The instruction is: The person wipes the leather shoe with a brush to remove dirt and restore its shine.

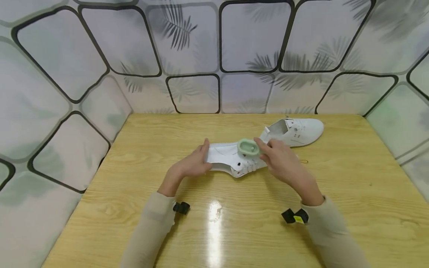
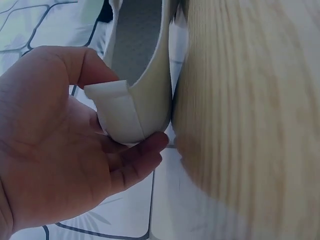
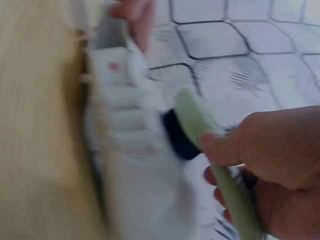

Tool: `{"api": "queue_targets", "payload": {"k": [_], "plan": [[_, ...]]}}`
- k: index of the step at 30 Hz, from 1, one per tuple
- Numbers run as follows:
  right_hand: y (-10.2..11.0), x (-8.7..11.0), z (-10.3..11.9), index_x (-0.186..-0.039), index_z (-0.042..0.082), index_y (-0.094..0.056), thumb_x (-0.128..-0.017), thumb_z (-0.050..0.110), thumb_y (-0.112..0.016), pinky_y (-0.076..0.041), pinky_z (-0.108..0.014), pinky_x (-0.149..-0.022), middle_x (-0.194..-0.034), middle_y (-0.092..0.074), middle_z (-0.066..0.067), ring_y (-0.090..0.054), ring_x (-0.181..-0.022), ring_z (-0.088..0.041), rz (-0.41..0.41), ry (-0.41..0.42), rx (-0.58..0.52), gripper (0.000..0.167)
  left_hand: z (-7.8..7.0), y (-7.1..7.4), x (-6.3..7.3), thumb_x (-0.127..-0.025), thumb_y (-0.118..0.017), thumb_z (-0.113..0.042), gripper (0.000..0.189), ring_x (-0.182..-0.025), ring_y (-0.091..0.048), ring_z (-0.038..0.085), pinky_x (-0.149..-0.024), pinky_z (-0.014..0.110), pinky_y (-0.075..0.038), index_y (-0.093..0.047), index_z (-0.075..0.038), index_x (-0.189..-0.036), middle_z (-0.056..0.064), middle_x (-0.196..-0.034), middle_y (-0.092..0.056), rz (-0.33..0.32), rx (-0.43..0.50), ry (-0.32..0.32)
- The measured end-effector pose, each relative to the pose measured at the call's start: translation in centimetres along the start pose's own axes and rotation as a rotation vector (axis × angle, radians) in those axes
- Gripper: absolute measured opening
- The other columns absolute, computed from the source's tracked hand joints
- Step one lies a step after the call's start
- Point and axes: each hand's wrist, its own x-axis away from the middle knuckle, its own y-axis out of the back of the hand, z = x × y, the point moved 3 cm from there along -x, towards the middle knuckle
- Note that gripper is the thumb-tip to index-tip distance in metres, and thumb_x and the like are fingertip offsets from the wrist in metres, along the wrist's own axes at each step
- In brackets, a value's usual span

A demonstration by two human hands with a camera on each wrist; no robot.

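Note:
A white lace-up shoe (image 1: 223, 152) lies tipped on its side on the table, its opening facing toward me. My left hand (image 1: 191, 163) grips it by the heel; in the left wrist view the thumb lies at the back rim and the fingers curl under the heel (image 2: 120, 116). In my right hand (image 1: 281, 160) is a pale green brush (image 1: 247, 147), held by its handle. Dark bristles (image 3: 179, 136) show in the right wrist view, close against the side of the shoe near the laces. The toe is partly hidden behind the right hand in the head view.
Another white shoe (image 1: 305, 132) stands behind my right hand, toe pointing right. A small yellowish loop (image 1: 304, 161) lies near the right hand. The wooden table (image 1: 140, 223) meets patterned cloth walls (image 1: 253, 41) at the back and sides.

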Motion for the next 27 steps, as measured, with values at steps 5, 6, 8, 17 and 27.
{"api": "queue_targets", "payload": {"k": [5,6,8,17,27], "plan": [[-1.4,-0.5,1.2,-0.143,0.003,-0.049,-0.096,0.011,-0.065,-0.048,-0.04,-0.067,-0.091,-0.058,-0.015,-0.055,-0.076,-0.027,0.011,0.08,-0.022,0.05,0.1,0.0,-0.1,-0.091,-0.054,-0.016,0.094,-0.146,-0.023,0.036,-0.118,0.045,-0.023,0.013,0.003,-0.154,0.032,-0.159,-0.011,0.002,-0.008,0.037],[-1.2,-0.4,1.3,-0.142,0.002,-0.051,-0.096,0.011,-0.066,-0.048,-0.04,-0.066,-0.09,-0.057,-0.014,-0.055,-0.075,-0.026,0.026,0.077,-0.024,0.05,0.0,0.0,-0.1,-0.091,-0.054,-0.016,0.094,-0.147,-0.022,0.036,-0.118,0.045,-0.023,0.013,0.003,-0.154,0.032,-0.159,-0.01,0.004,-0.004,0.034],[-0.6,-0.1,0.9,-0.142,0.002,-0.051,-0.096,0.009,-0.065,-0.046,-0.038,-0.064,-0.087,-0.055,-0.013,-0.051,-0.071,-0.023,0.052,0.047,-0.019,0.049,0.0,0.0,-0.1,-0.091,-0.054,-0.015,0.094,-0.147,-0.021,0.035,-0.118,0.045,-0.022,0.013,0.004,-0.154,0.032,-0.159,-0.01,0.005,-0.008,0.02],[-2.7,-0.5,2.2,-0.148,-0.002,-0.041,-0.1,0.013,-0.06,-0.048,-0.036,-0.068,-0.095,-0.055,-0.015,-0.051,-0.076,-0.021,0.079,0.034,-0.084,0.054,0.0,-0.1,0.1,-0.09,-0.055,-0.015,0.094,-0.145,-0.025,0.038,-0.118,0.045,-0.025,0.01,0.007,-0.153,0.036,-0.156,-0.015,-0.007,-0.066,0.036],[-1.7,-0.3,1.3,-0.15,-0.002,-0.037,-0.102,0.014,-0.056,-0.046,-0.035,-0.07,-0.1,-0.055,-0.015,-0.049,-0.079,-0.02,0.059,-0.021,-0.123,0.054,-0.6,-0.7,0.2,-0.09,-0.059,-0.015,0.097,-0.144,-0.027,0.041,-0.116,0.046,-0.027,0.011,0.004,-0.154,0.035,-0.157,-0.015,-0.05,-0.057,0.059]]}}
